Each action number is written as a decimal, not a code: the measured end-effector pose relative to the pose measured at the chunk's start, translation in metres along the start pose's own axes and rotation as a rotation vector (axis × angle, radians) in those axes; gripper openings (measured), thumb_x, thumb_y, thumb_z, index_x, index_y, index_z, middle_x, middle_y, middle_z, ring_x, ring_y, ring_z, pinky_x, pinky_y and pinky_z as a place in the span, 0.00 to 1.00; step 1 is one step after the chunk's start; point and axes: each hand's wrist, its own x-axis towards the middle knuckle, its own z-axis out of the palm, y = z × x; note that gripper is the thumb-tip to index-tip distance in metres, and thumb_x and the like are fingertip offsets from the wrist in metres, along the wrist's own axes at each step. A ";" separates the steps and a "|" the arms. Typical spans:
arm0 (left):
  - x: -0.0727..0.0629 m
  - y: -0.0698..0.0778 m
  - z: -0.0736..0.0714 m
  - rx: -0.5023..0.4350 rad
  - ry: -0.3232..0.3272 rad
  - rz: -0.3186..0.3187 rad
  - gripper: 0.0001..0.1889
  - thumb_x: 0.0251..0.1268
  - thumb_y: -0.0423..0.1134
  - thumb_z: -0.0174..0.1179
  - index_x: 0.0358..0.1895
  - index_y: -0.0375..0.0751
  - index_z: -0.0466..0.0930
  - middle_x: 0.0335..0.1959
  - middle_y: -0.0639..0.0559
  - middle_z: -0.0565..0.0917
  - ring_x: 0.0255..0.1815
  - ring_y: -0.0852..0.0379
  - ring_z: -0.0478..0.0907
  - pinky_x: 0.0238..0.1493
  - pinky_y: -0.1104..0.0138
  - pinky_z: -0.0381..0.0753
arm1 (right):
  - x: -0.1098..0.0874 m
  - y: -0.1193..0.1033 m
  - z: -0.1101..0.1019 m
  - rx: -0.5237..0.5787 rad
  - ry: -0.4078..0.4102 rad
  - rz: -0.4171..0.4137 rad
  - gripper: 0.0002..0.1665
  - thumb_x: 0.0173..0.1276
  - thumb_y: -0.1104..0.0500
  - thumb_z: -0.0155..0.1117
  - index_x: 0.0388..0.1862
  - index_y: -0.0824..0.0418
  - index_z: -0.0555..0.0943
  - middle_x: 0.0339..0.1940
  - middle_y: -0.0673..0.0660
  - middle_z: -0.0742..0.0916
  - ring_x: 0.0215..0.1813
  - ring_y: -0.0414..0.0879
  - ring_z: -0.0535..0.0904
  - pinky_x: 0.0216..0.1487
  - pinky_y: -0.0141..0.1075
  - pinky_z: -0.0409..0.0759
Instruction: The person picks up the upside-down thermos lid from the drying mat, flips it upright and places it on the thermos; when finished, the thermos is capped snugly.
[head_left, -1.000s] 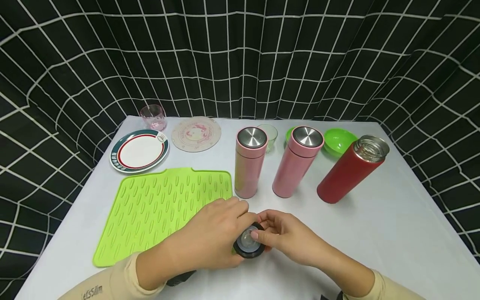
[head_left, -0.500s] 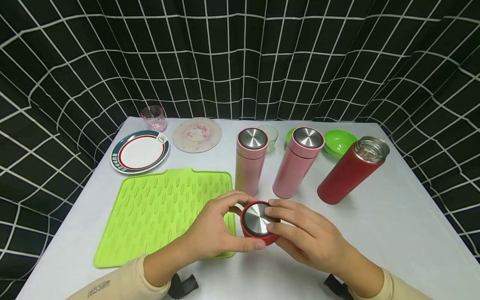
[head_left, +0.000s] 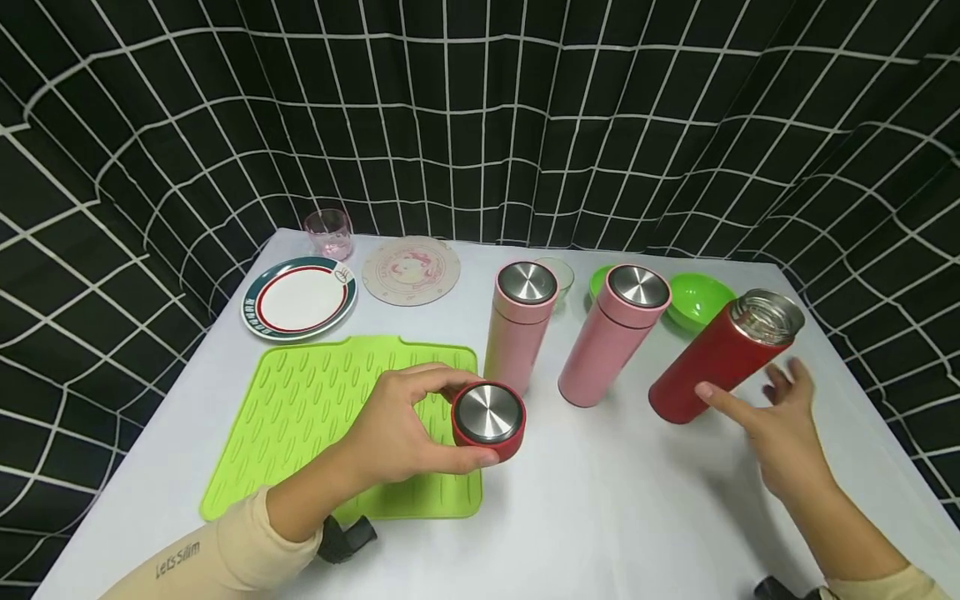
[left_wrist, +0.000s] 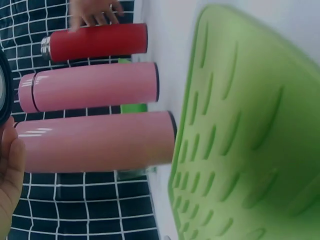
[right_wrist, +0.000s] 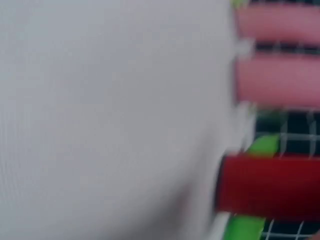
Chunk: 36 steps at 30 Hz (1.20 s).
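From my station: left hand point(head_left: 390, 435), fingers clasped around the red lid point(head_left: 489, 415); right hand point(head_left: 786, 442) at its three o'clock — fingers spread, contact unclear — by the uncapped red bottle point(head_left: 708, 365). Two pink bottles point(head_left: 607, 342) stand between twelve and two, green mat point(head_left: 315, 417) at nine.

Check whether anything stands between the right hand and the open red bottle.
Nothing visible does. The right hand is beside the red bottle and partly overlaps it in the head view; contact is unclear.
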 end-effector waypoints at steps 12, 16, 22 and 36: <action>0.025 0.005 0.013 0.006 -0.015 0.041 0.31 0.33 0.47 0.83 0.48 0.51 0.82 0.37 0.65 0.82 0.40 0.62 0.77 0.44 0.64 0.79 | 0.005 0.026 0.003 -0.235 -0.316 -0.187 0.40 0.62 0.53 0.72 0.67 0.65 0.65 0.57 0.62 0.77 0.48 0.42 0.75 0.39 0.32 0.80; 0.035 0.020 0.018 0.040 0.043 0.132 0.33 0.31 0.47 0.83 0.48 0.47 0.82 0.37 0.64 0.81 0.39 0.63 0.76 0.43 0.66 0.78 | -0.023 0.013 0.038 -0.118 -0.476 -0.377 0.35 0.53 0.62 0.79 0.59 0.61 0.73 0.50 0.54 0.83 0.47 0.42 0.80 0.44 0.33 0.81; 0.062 0.044 0.032 -0.012 0.046 0.265 0.34 0.31 0.44 0.84 0.48 0.40 0.82 0.39 0.60 0.82 0.42 0.65 0.76 0.47 0.68 0.78 | -0.051 -0.003 0.085 0.048 -0.642 -0.479 0.41 0.47 0.63 0.82 0.60 0.50 0.73 0.52 0.49 0.83 0.50 0.48 0.80 0.50 0.38 0.80; 0.072 0.034 0.045 0.061 -0.075 0.170 0.30 0.43 0.47 0.76 0.53 0.43 0.81 0.41 0.65 0.82 0.43 0.68 0.74 0.42 0.73 0.77 | -0.056 -0.016 0.112 -0.031 -0.647 -0.398 0.31 0.47 0.60 0.81 0.50 0.48 0.77 0.43 0.46 0.85 0.41 0.45 0.81 0.43 0.37 0.80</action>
